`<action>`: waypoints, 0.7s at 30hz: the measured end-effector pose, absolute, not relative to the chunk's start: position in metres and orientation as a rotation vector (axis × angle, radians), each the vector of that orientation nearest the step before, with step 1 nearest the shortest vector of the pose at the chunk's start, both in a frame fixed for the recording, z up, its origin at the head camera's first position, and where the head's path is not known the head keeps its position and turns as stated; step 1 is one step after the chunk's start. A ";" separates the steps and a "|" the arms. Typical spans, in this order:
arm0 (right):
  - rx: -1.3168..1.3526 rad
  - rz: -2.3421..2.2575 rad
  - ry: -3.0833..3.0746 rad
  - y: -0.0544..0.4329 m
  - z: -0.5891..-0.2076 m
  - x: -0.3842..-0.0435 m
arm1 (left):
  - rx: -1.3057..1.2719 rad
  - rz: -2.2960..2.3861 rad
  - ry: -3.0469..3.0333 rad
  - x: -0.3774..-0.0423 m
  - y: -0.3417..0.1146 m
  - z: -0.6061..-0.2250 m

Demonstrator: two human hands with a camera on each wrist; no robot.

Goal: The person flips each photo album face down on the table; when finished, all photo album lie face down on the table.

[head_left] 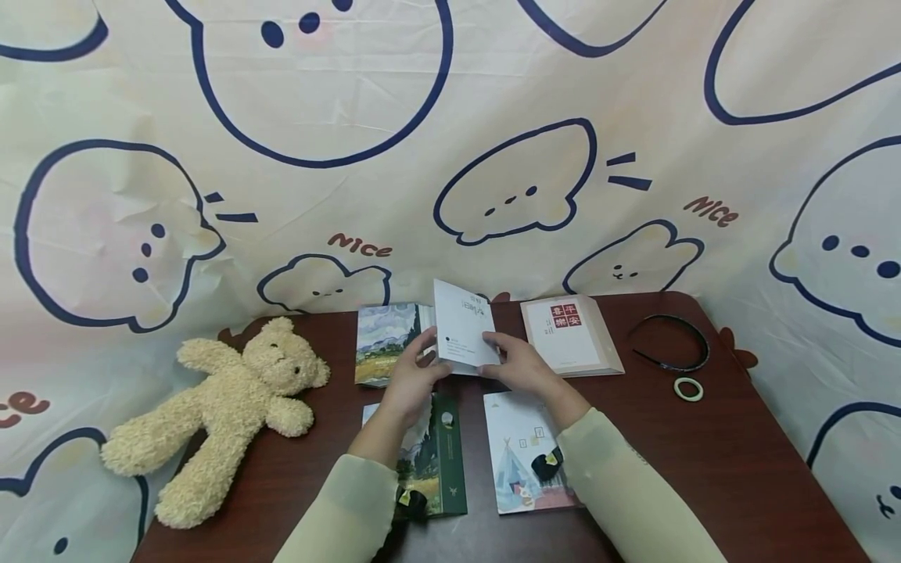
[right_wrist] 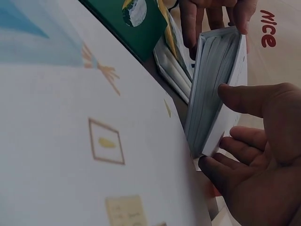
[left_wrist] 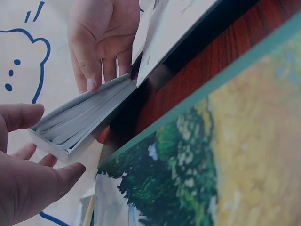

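Note:
Over the back middle of the table, a white photo album (head_left: 461, 317) stands tilted between both hands. My left hand (head_left: 411, 379) grips its left side, thumb at the lower edge. At the right side my right hand (head_left: 522, 363) holds it, fingers and thumb about the edge. In the left wrist view, thick grey page edges of the album (left_wrist: 89, 110) show between the covers. The right wrist view has the right thumb at the edge of the album (right_wrist: 214, 75). Just left behind it lies a landscape-painting album (head_left: 387, 340).
Nearer me lie a green-spined album (head_left: 450, 461) and a tent-print album (head_left: 510, 461), partly under the forearms. To the right are an album with red characters (head_left: 566, 344), a black headband (head_left: 704, 348) and a pale ring (head_left: 688, 389). A teddy bear (head_left: 239, 399) lies left.

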State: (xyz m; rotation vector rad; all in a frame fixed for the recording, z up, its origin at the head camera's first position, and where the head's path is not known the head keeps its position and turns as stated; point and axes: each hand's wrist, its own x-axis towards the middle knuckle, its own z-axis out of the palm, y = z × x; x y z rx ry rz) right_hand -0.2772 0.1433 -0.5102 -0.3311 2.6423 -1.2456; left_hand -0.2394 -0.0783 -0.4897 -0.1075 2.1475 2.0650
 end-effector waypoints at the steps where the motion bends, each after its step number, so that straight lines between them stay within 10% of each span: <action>1: -0.338 -1.251 2.639 0.143 -0.510 -0.277 | -0.108 2.072 2.142 -0.239 -0.079 -0.489; 21: -0.339 -1.461 2.443 0.128 -0.512 -0.278 | -0.099 2.058 2.202 -0.239 -0.091 -0.474</action>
